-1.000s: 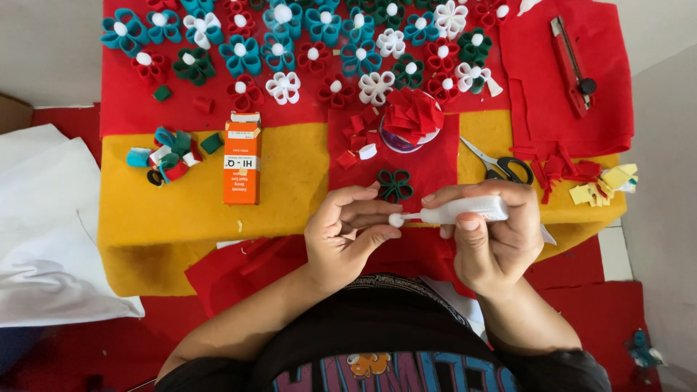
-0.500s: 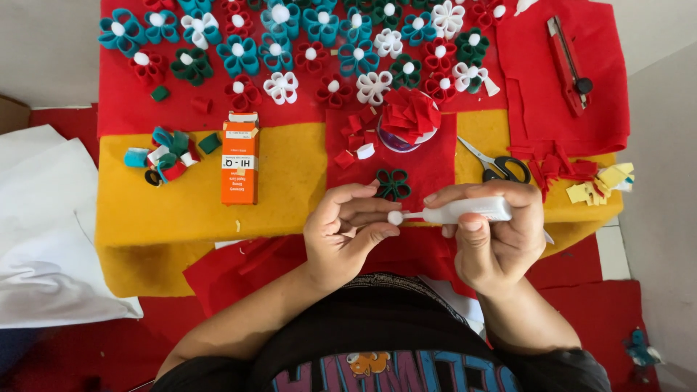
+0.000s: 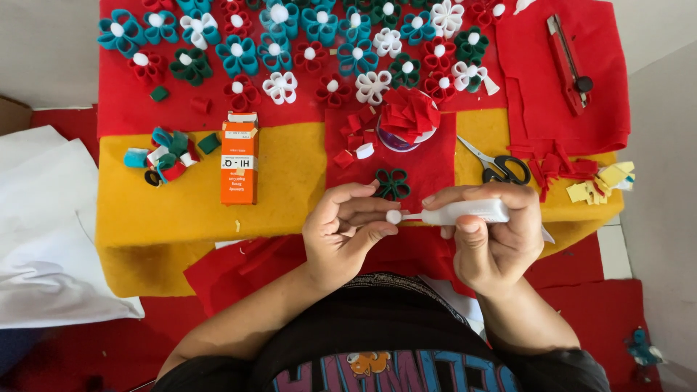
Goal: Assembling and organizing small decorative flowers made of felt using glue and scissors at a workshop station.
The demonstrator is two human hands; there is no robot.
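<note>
Glue tube [image 3: 468,212], white and slim, lies level in the head view, held in the right hand [image 3: 494,239] with the thumb pressed along its underside and the fingers wrapped over the top; that grip is closed firmly round the tube body. Its nozzle points toward the left hand [image 3: 345,232], whose thumb and fingertips pinch a small white pompom [image 3: 393,216] right at the tube's tip, so this grip is narrow and closed on the ball. The step in hand looks like dabbing glue onto the pompom; the next move, as I judge it, calls for a light squeeze and then a steady carry of the ball to the centre of the dark green felt flower [image 3: 393,184] lying just beyond the fingertips on the red felt strip [image 3: 428,160]. Both hands hover over the near edge of the yellow felt [image 3: 181,210] that covers the desk, close to the person's body. Open room is best to the left of the hands, where the yellow felt is bare up to the orange glue box [image 3: 239,160]. To the right, black-handled scissors [image 3: 501,168] lie near the right hand, with red and yellow scraps [image 3: 602,178] further out by the desk's edge. Further up, rows of finished felt flowers [image 3: 305,43] crowd the red cloth, and a cup heaped with red felt pieces [image 3: 408,117] stands just behind the green flower, so reach forward is tight.
</note>
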